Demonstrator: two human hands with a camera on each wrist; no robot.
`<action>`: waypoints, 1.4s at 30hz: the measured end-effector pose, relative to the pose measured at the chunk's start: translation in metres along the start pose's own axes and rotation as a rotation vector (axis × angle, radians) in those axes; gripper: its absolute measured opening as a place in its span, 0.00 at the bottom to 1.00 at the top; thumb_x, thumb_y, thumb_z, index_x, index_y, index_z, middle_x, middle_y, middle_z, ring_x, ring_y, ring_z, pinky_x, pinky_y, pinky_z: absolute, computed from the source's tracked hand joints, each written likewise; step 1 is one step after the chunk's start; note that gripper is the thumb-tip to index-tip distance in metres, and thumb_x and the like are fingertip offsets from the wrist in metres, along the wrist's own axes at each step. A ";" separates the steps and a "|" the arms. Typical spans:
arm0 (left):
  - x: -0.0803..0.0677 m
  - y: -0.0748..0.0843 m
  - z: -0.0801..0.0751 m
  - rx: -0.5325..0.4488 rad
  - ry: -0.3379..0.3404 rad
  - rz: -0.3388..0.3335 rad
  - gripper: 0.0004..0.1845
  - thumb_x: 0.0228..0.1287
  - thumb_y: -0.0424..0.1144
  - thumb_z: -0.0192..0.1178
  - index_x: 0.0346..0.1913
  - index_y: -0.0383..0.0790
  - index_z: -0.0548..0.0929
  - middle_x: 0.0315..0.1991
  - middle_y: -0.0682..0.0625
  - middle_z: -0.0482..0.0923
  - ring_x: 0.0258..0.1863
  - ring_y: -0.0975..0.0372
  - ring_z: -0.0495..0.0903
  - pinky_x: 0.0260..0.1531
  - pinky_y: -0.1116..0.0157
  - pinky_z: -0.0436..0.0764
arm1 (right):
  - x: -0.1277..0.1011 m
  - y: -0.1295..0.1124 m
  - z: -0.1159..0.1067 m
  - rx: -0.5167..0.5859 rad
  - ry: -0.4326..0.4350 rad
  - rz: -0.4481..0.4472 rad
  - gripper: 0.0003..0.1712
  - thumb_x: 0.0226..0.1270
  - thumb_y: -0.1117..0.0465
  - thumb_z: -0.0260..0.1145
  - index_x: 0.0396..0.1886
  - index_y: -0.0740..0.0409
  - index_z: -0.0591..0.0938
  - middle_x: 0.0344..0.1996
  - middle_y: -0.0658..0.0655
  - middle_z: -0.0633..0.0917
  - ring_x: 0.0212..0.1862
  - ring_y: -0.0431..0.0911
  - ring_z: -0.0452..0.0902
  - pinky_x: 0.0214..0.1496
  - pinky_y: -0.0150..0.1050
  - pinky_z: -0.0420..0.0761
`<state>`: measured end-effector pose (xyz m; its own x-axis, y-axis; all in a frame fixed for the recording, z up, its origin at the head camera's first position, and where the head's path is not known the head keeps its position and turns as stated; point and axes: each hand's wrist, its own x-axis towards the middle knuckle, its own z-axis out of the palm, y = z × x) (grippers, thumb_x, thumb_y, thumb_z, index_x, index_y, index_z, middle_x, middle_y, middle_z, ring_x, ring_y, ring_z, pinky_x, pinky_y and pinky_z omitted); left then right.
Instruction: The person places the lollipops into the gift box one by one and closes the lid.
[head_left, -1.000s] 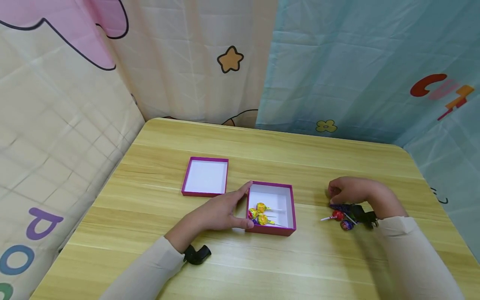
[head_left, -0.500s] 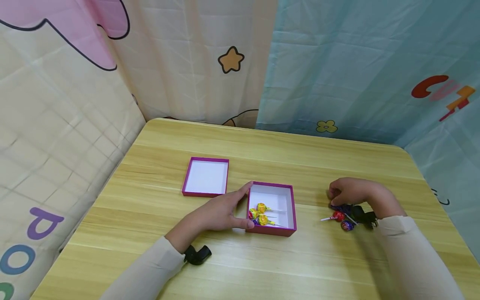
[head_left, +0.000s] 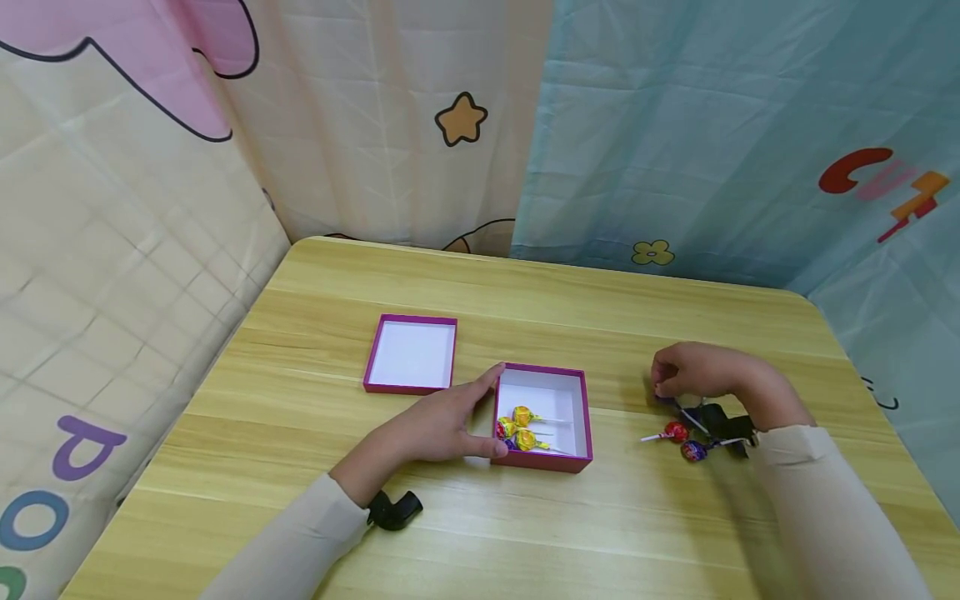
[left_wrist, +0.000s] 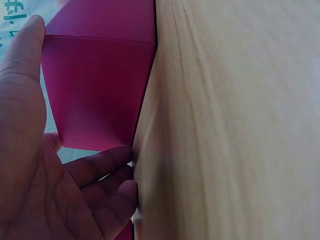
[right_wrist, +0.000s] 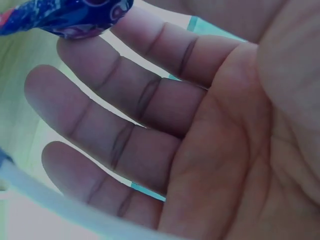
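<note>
An uncovered magenta box [head_left: 544,461] with a white inside holds several lollipops [head_left: 525,438], mostly in yellow wrappers. My left hand [head_left: 442,421] spans the box's left side, thumb at the near corner and a finger at the far one. The left wrist view shows the thumb and fingers against the magenta wall [left_wrist: 100,90]. On the right, my right hand [head_left: 697,371] pinches a lollipop in a blue wrapper [right_wrist: 85,17] by its head, just over the table. Beneath that wrist lie a red lollipop [head_left: 677,432] and a blue-purple lollipop [head_left: 693,451], with others partly hidden.
Left of the box and farther back, the box's lid [head_left: 412,354] lies with its white inside up. Everything rests on a wood-grain table [head_left: 480,533]. Printed curtains [head_left: 660,125] hang behind the table's far edge. Black straps [head_left: 395,510] are on the wrists.
My right hand has lifted slightly and shifted a little away from the pile, drawing a dark-wrapped lollipop with it. Left hand, box and lid have stayed put.
</note>
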<state>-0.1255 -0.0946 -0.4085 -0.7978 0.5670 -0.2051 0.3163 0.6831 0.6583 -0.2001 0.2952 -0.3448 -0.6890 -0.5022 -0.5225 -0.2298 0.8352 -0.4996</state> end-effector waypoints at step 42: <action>0.000 -0.001 0.000 0.003 0.004 -0.001 0.60 0.49 0.75 0.63 0.79 0.67 0.39 0.77 0.54 0.54 0.74 0.59 0.57 0.68 0.54 0.63 | 0.023 -0.024 -0.017 0.104 0.028 -0.162 0.04 0.74 0.60 0.63 0.43 0.56 0.80 0.38 0.54 0.82 0.42 0.49 0.79 0.43 0.50 0.77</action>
<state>-0.1259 -0.0952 -0.4093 -0.8002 0.5643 -0.2032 0.3167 0.6853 0.6557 -0.2220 0.2674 -0.3326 -0.6681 -0.6207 -0.4102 -0.2685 0.7154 -0.6451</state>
